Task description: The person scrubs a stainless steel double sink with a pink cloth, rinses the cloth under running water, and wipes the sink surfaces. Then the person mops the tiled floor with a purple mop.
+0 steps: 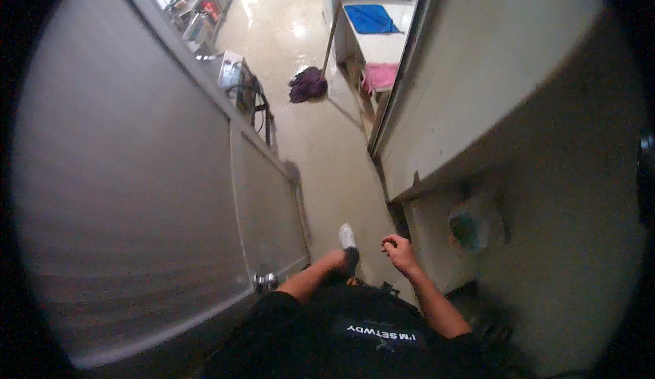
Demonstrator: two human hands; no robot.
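My right hand (400, 256) hangs in front of me with loosely curled fingers. I see nothing held in it, and a gap shows between thumb and fingers. My left hand (336, 260) is low by my dark trouser leg; its fingers are blurred and mostly hidden. Between the hands, a white shoe (347, 235) steps forward on the pale floor (332, 174). Close to my left forearm is a metal door knob (265, 281) on a grey door (138, 164). Farther ahead, a mop with a dark purple head (308, 85) rests on the floor, its long handle (333, 31) leaning upward.
A pale wall panel (491, 67) borders the passage on the right. Beyond the doorway, a blue cloth (371, 18) and a pink cloth (381, 76) lie on white surfaces. A dark-framed cart or stand (250, 95) is on the left, near a cluttered bench (199, 0).
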